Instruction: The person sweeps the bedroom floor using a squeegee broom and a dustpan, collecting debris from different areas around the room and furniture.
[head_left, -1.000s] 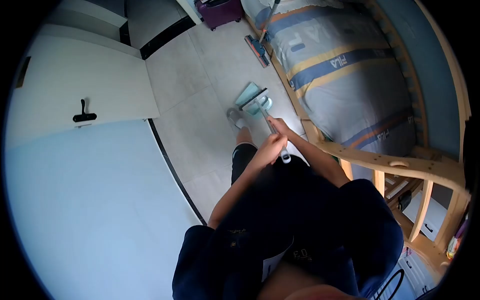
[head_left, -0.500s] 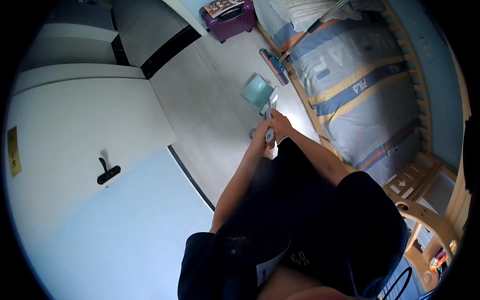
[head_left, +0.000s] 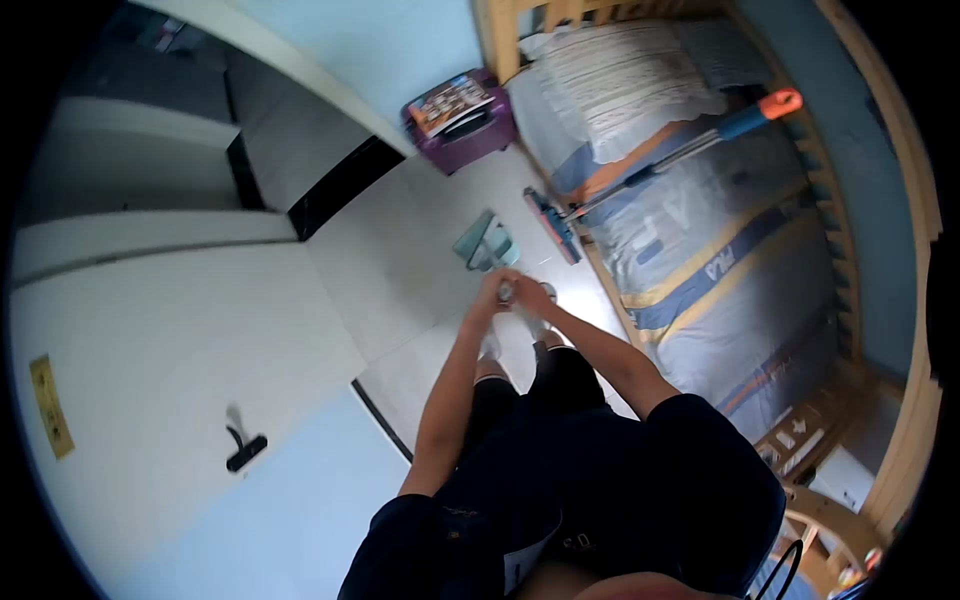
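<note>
A pale teal dustpan (head_left: 474, 246) with a long handle stands at floor level ahead of me. My left hand (head_left: 487, 297) and my right hand (head_left: 527, 291) are closed side by side around the upper end of its handle (head_left: 505, 293). The grey tip of the handle shows between them. Both hands are in front of my body, above my feet; the fingers are partly hidden and slightly blurred. To the right of the dustpan, a mop (head_left: 552, 226) with a blue and orange head leans across the bed.
A bed (head_left: 690, 300) with a wooden frame runs along the right. At the back, a purple suitcase (head_left: 470, 148) carries a magazine (head_left: 450, 103). On the left is a white door (head_left: 180, 330) with a black handle (head_left: 246, 453). A doorway opens beyond it.
My view has tilted up, showing more of the bed and the mop's orange grip. The dustpan has shifted left relative to the mop, and both hands have moved with its handle.
</note>
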